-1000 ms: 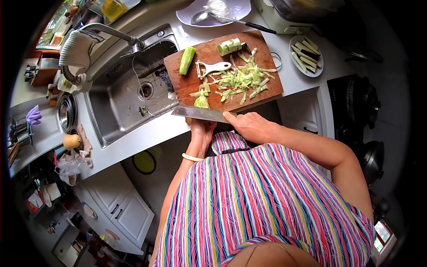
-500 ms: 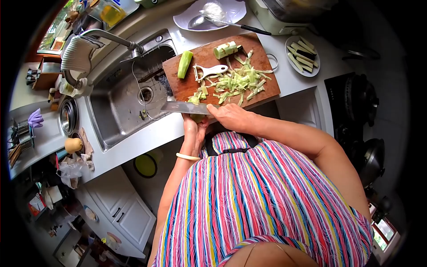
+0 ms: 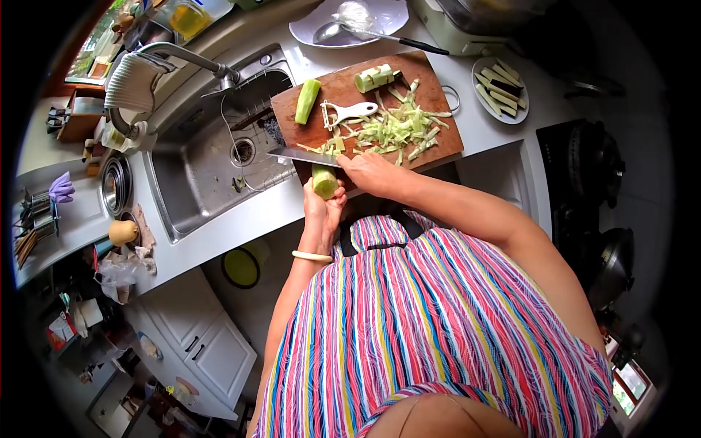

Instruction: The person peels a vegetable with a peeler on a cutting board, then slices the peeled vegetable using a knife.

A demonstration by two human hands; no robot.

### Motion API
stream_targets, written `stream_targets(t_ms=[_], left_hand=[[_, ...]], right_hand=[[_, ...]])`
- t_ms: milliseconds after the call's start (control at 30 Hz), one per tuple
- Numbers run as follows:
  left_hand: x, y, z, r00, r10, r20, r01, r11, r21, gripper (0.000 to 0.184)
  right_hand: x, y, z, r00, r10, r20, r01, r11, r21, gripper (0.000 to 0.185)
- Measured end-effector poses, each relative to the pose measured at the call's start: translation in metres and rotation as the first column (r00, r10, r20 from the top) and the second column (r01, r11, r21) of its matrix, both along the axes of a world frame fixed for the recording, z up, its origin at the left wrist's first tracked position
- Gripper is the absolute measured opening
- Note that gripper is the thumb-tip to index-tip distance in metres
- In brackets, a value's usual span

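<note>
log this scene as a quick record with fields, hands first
left hand: holds a peeled pale-green cylindrical vegetable piece
right hand: grips a broad steel-bladed knife
contact: blade against held piece, cannot tell
surface: brown rectangular wooden cutting board
on board: white plastic peeler, pale-green peelings, slim green vegetable piece
left of board in view: rectangular stainless-steel sink

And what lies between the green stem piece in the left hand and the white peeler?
In the head view: the knife blade, held by the right hand, then some pale green peelings on the wooden cutting board.
</note>
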State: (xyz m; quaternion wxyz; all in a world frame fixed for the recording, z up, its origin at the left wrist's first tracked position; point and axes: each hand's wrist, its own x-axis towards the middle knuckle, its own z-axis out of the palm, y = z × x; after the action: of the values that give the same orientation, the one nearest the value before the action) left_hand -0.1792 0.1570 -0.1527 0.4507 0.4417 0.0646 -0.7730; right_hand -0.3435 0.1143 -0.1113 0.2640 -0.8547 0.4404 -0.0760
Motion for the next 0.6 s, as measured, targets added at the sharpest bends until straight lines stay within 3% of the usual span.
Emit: stream_targets(t_ms=[67,100,200,300,400,433,600], left_hand=[[-0.001,-0.002,0.005,1.000,0.007,0.016,-0.008,0.999,0.054,0.051],[0.003,-0.001,0.003,0.997,-0.072,0.030,0.072,0.997,0.001,0.062],[0.008,0.000,0.012,0.981,-0.186,0.048,0.188,0.981,-0.037,0.055],[-0.002,0.002,0.002,0.979,-0.070,0.192,0.088,0.992,-0.087,0.045],[-0.015,0.000,0.012,0.965,0.092,0.245,-0.092,0.996,-0.010,0.036],[-0.003,0.002,0.000,0.990,0.021,0.139,-0.007,0.995,-0.103,0.032],[-0.014,0.000,0.019,0.963,0.045,0.264,-0.059,0.997,0.044,0.037]], right_hand=[[-0.003,0.004,0.016,1.000,0.002,-0.010,-0.002,1.000,0.031,0.015],[-0.005,0.011,0.025,1.000,0.005,-0.016,-0.004,0.998,0.067,0.015],[-0.013,0.024,0.038,1.000,0.027,-0.012,-0.025,0.993,0.114,0.021],[-0.014,0.034,0.042,0.999,0.039,-0.014,-0.037,0.993,0.115,0.023],[-0.020,0.048,0.051,1.000,0.022,0.016,-0.023,0.996,0.090,0.026],[-0.023,0.051,0.059,0.999,0.031,-0.016,-0.029,0.990,0.138,0.029],[-0.037,0.056,0.072,0.999,0.034,-0.032,-0.028,0.983,0.180,0.028]])
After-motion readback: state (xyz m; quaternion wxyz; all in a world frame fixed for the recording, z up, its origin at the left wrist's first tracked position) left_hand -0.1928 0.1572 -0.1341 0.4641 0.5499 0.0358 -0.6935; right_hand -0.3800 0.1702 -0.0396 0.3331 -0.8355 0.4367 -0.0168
